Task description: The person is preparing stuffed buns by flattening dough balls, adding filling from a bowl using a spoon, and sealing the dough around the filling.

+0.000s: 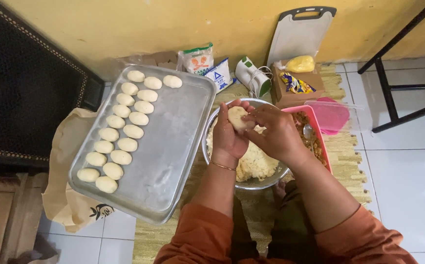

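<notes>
Left hand (229,134) is cupped palm-up with a lump of dough (238,117) sitting in it, grip curled loosely around it. Right hand (275,132) comes over from the side, fingertips pinching the lump's edge. Both hover above a metal bowl (251,183) of crumbly dough. Just left of it, a metal baking tray (173,142) has two rows of shaped dough pieces (124,128). A pink container (315,127) of brownish filling sits right of the bowl.

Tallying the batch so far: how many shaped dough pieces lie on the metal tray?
17 dough pieces on the metal tray: three along its far end, fourteen in two columns down its left side. None looks hidden.
</notes>
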